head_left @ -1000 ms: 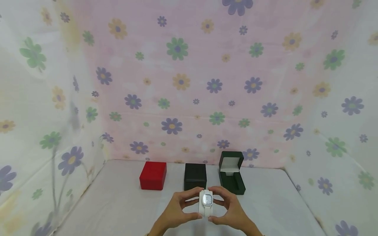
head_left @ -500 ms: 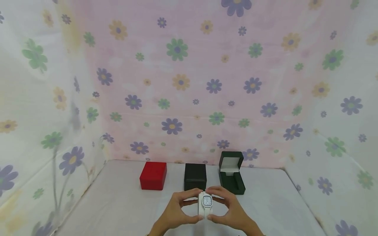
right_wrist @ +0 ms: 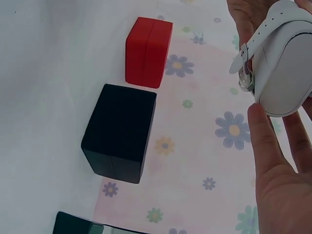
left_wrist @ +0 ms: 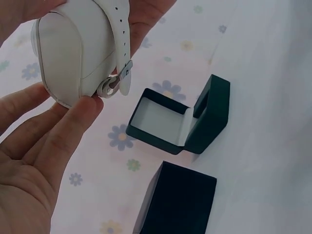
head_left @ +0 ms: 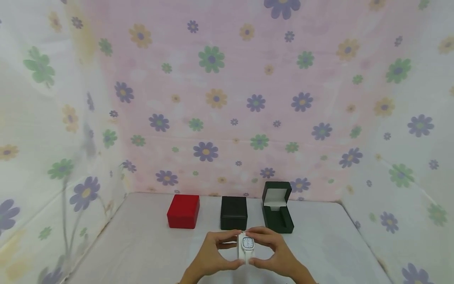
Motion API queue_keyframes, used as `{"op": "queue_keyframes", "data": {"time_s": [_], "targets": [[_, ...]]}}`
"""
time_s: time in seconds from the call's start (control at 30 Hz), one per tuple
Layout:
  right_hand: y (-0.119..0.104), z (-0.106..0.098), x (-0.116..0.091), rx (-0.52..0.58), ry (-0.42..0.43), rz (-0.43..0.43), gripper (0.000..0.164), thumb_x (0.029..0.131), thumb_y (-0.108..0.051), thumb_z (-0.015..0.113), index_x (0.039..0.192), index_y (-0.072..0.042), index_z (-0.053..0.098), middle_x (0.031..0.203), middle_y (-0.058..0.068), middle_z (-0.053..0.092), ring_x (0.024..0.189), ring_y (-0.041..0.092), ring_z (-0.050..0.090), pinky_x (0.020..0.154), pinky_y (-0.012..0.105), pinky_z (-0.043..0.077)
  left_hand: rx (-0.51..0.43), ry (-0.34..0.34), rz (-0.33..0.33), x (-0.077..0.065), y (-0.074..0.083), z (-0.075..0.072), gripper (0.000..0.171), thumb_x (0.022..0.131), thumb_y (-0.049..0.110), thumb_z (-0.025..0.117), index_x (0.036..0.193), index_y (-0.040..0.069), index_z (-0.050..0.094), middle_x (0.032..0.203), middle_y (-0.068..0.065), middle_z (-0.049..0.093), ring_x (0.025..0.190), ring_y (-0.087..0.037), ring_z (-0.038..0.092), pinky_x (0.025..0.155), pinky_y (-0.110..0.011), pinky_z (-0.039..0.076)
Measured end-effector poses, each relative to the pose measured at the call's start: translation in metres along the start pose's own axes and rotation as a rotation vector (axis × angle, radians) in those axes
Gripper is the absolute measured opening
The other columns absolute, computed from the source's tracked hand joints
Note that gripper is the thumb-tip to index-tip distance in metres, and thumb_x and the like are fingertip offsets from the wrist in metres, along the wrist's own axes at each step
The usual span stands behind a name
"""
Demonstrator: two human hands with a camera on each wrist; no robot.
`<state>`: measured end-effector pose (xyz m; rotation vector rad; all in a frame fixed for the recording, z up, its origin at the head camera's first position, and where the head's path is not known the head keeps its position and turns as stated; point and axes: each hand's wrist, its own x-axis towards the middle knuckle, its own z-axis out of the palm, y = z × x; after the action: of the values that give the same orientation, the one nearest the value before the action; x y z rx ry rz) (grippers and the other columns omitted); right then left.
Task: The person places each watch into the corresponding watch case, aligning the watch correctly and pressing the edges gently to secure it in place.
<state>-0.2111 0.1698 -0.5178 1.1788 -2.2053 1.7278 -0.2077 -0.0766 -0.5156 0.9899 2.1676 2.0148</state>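
Note:
A white wristwatch (head_left: 248,243) with a squarish face sits strapped around a white watch cushion (head_left: 240,254), held up at the lower middle of the head view. My left hand (head_left: 216,254) grips it from the left, thumb below and fingers on top. From the other side my right hand (head_left: 278,252) holds it the same way. Both wrist views show the cushion's rounded flat ends. The white strap (left_wrist: 122,34), punched with holes, meets a metal buckle (left_wrist: 126,69) in the left wrist view. In the right wrist view the strap (right_wrist: 268,31) also curves over the cushion.
Behind the hands a closed red box (head_left: 183,211), a closed black box (head_left: 233,213) and an open dark green box (head_left: 278,207) with a white-lined lid stand in a row on a white-covered table (head_left: 142,244). Flowered cloth (head_left: 227,130) hangs around the back and sides.
Both hands have come down very slightly with the watch and cushion. The watch face catches less glare and its dial shows more clearly. The boxes stay put.

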Motion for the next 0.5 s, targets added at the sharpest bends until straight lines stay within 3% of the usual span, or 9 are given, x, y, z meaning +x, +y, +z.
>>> {"op": "queue_keyframes", "data": {"time_s": [0.17, 0.33, 0.5], "targets": [[-0.0024, 0.0014, 0.0012, -0.012, 0.006, -0.007, 0.052, 0.088, -0.003, 0.078, 0.138, -0.004, 0.063, 0.133, 0.015, 0.061, 0.123, 0.013, 0.06, 0.1, 0.035, 0.056, -0.01, -0.003, -0.021, 0.0001, -0.0007, 0.0, 0.061, 0.082, 0.016, 0.084, 0.139, 0.01, 0.063, 0.137, -0.004, 0.066, 0.117, -0.019, 0.069, 0.092, -0.038, 0.059], [-0.0039, 0.0043, 0.0026, -0.076, 0.076, 0.051, 0.045, 0.09, -0.013, 0.078, 0.134, -0.008, 0.067, 0.129, 0.01, 0.065, 0.118, 0.01, 0.063, 0.096, 0.044, 0.057, -0.021, -0.016, -0.028, 0.001, -0.0012, 0.0001, 0.063, 0.081, 0.013, 0.085, 0.14, 0.01, 0.062, 0.139, -0.002, 0.065, 0.123, -0.02, 0.066, 0.095, -0.041, 0.057], [-0.0048, 0.0046, 0.0014, -0.114, 0.091, 0.055, 0.043, 0.092, -0.014, 0.076, 0.133, -0.008, 0.068, 0.126, 0.009, 0.067, 0.115, 0.01, 0.064, 0.094, 0.037, 0.059, -0.048, -0.045, -0.003, 0.0009, -0.0024, 0.0017, 0.062, 0.082, 0.011, 0.084, 0.14, 0.014, 0.063, 0.139, -0.004, 0.065, 0.124, -0.02, 0.065, 0.095, -0.038, 0.057]]}}
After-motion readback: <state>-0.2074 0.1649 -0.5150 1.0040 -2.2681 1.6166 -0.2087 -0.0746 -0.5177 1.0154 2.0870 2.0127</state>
